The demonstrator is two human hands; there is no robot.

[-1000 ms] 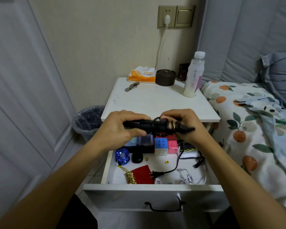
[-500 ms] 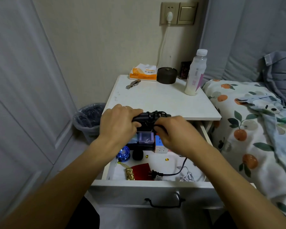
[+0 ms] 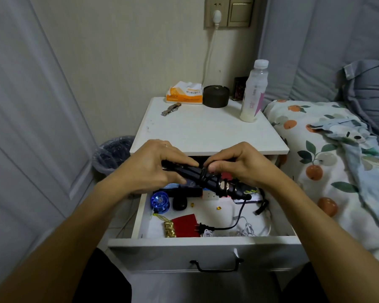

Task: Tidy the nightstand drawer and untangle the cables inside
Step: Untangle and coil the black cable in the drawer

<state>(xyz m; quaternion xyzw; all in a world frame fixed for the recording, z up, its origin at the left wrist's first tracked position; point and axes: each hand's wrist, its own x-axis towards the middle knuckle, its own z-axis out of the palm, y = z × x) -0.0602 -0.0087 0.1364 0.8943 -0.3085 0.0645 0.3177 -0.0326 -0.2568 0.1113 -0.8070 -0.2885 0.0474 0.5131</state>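
A: What's closest to the camera?

B: The front of the open drawer (image 3: 206, 243) with its black handle (image 3: 216, 266). Just inside the front edge lie a red pouch (image 3: 185, 225), a gold chain (image 3: 169, 229) beside it, a black plug (image 3: 202, 228) and a heap of white cables (image 3: 247, 230)

A: And further back in the drawer?

B: A blue yo-yo (image 3: 159, 202), a small black case (image 3: 179, 203) next to it, and a second black cable (image 3: 262, 207) by the right wall

A: Where is the thing being worked on?

B: Held above the drawer. It's a long black appliance (image 3: 206, 179) with its cord (image 3: 239, 217) wound round its middle; the loose end drops down to the plug

A: How are the hands?

B: The left hand (image 3: 155, 167) grips the appliance's left end, fingers curled round it. The right hand (image 3: 239, 166) pinches the coiled cord at the middle

A: Beyond that?

B: The nightstand (image 3: 206, 132) top carries a watch (image 3: 171, 108), a tissue pack (image 3: 184, 92), a round dark pot (image 3: 216, 96) and a bottle (image 3: 253, 92). A bin (image 3: 112, 153) stands to the left, a bed (image 3: 337, 149) to the right
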